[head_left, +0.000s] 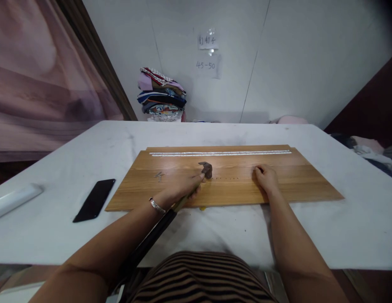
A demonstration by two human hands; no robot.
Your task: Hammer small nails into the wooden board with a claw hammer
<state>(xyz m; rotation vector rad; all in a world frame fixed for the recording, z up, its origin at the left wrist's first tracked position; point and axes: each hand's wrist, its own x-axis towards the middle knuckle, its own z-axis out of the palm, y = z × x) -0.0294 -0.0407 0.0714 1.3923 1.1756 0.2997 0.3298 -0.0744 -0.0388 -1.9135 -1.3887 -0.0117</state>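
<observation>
A claw hammer [207,169] is in my left hand [186,186], whose fingers are wrapped round its handle close below the head. The long dark grip of the handle runs back under my left forearm. Beneath the hammer lies a wood-grain board [297,181], with a row of small dark dots [225,178] just right of the hammer head. My right hand [267,179] rests on the board farther right, fingers pinched together; whether something small sits in them I cannot make out. Several loose nails [159,176] lie on the board left of the hammer.
Two white ruled strips [221,153] run along the board's far edge. A black phone [94,200] lies left of the board on the white-covered table [57,168], near a white roll [17,200]. Folded cloths [162,94] are stacked by the wall behind.
</observation>
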